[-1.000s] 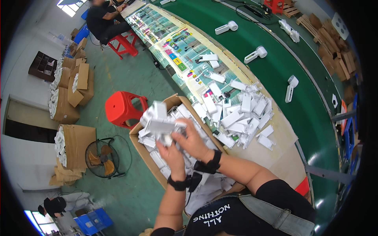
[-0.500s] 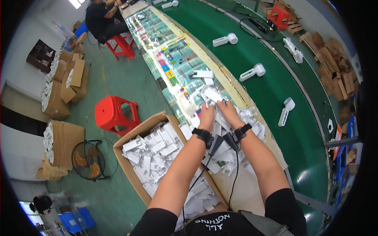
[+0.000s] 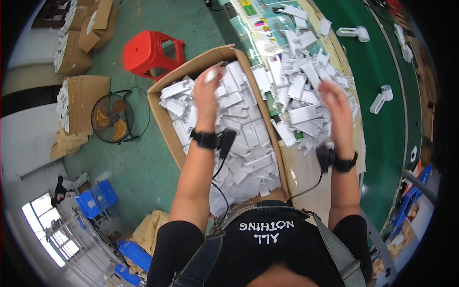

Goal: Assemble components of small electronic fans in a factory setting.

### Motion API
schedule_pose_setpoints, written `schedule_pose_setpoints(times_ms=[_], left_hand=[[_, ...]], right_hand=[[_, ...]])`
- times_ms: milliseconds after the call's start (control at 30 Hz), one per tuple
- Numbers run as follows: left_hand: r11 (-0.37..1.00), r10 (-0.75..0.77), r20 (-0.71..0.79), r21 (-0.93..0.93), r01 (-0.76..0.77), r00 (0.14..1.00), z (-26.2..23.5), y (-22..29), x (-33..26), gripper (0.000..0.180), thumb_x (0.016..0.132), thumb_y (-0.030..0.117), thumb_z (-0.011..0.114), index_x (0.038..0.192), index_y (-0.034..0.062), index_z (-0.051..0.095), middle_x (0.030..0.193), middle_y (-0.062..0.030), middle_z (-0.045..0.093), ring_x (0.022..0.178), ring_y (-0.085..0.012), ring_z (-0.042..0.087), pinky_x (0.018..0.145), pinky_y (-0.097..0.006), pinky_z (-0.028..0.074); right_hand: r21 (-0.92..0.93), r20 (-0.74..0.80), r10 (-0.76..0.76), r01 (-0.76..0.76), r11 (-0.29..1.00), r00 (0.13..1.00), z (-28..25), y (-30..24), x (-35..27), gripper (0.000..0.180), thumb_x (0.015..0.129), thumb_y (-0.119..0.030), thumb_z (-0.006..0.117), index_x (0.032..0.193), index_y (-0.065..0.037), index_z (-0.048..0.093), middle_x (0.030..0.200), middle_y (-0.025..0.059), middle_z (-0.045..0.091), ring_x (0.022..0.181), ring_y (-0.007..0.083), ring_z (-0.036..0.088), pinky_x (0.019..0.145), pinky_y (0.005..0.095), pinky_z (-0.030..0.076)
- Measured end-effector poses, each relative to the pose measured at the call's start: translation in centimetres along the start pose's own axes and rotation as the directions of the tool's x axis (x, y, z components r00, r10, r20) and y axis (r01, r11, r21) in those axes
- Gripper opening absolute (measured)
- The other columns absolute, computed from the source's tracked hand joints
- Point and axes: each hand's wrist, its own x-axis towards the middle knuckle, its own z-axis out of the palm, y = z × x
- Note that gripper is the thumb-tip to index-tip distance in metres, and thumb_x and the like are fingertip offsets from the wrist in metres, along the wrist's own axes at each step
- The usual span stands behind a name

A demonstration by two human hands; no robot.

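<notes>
My left hand (image 3: 206,94) is over the open cardboard box (image 3: 247,62), blurred, its fingers closed round a small white plastic part (image 3: 211,75) that mostly hides in the grip. Below it, the box is filled with many similar white plastic pieces (image 3: 234,99). At the right side of a heap of loose white plastic parts (image 3: 306,114) on the table, my right hand (image 3: 336,106) is open, fingers loosely bent and apart, with nothing seen in it. Both wrists wear black straps with cabled black blocks.
A red stool (image 3: 150,52) and a black fan (image 3: 113,117) stand on the floor left of the box. Right of the table (image 3: 311,177) runs a green conveyor (image 3: 368,62) carrying white handheld devices (image 3: 381,99). More cardboard boxes (image 3: 79,103) line the left.
My left hand has moved left from the table heap to above the box. My right hand has come away to the heap's right side. The view has tilted down towards me.
</notes>
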Motion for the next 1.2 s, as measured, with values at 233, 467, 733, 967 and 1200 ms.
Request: schedule_pose_setpoints(times_ms=[233, 467, 733, 967, 1200], left_hand=[[0.759, 0.1, -0.387, 0.625, 0.181, 0.917, -15.6, -8.2, -12.3, 0.051, 0.081, 0.021, 0.062, 0.12, -0.0062, 0.044, 0.12, -0.0211, 0.048, 0.113, -0.0298, 0.046, 0.096, -0.039, 0.036], [0.599, -0.025, -0.349, 0.745, 0.294, 0.937, -12.7, -8.6, -22.8, 0.084, 0.069, 0.026, 0.071, 0.132, -0.0065, 0.026, 0.134, -0.0272, 0.031, 0.124, -0.0406, 0.03, 0.104, -0.043, 0.025], [0.486, -0.329, -0.246, 0.783, 0.387, 0.912, -8.6, -6.9, -21.8, 0.091, 0.064, 0.018, 0.069, 0.139, 0.0046, 0.018, 0.123, -0.026, 0.043, 0.115, -0.0402, 0.041, 0.094, -0.046, 0.035], [0.857, -0.37, -0.165, 0.32, 0.405, 0.914, -9.0, -10.2, -19.8, 0.08, 0.072, 0.009, 0.058, 0.139, -0.0007, 0.016, 0.133, -0.0228, 0.036, 0.119, -0.0267, 0.042, 0.095, -0.031, 0.036], [0.928, -0.341, -0.221, 0.075, 0.365, 0.914, -7.0, -9.6, -21.4, 0.057, 0.08, 0.009, 0.046, 0.133, -0.0035, 0.03, 0.13, -0.0201, 0.039, 0.117, -0.027, 0.041, 0.098, -0.031, 0.031]], right_hand=[[-0.648, 0.553, 0.161, 0.3, 0.7, 0.817, 9.4, 7.3, -12.1, 0.083, 0.066, -0.012, 0.072, 0.136, -0.006, 0.028, 0.135, 0.0253, 0.032, 0.127, 0.0391, 0.03, 0.105, 0.0411, 0.027], [-0.785, 0.519, 0.022, 0.466, 0.407, 0.855, 12.0, 11.4, -14.8, 0.086, 0.063, -0.009, 0.07, 0.137, -0.008, 0.027, 0.123, 0.0214, 0.042, 0.114, 0.0389, 0.04, 0.096, 0.0428, 0.033], [-0.787, 0.309, 0.23, 0.112, 0.606, 0.923, 16.7, 14.0, -14.6, 0.08, 0.07, -0.031, 0.066, 0.134, 0.0, 0.028, 0.106, 0.0227, 0.053, 0.099, 0.041, 0.049, 0.089, 0.0454, 0.039], [-0.471, 0.099, 0.235, -0.163, 0.867, 0.967, 18.6, 17.2, -15.7, 0.076, 0.078, -0.036, 0.063, 0.133, 0.003, 0.029, 0.119, 0.0291, 0.045, 0.112, 0.0414, 0.043, 0.096, 0.041, 0.036], [-0.002, 0.274, 0.407, -0.423, 0.906, 0.872, 18.7, 15.1, -16.0, 0.07, 0.081, -0.034, 0.063, 0.135, -0.002, 0.03, 0.125, 0.0202, 0.046, 0.115, 0.0246, 0.045, 0.096, 0.0312, 0.035]])
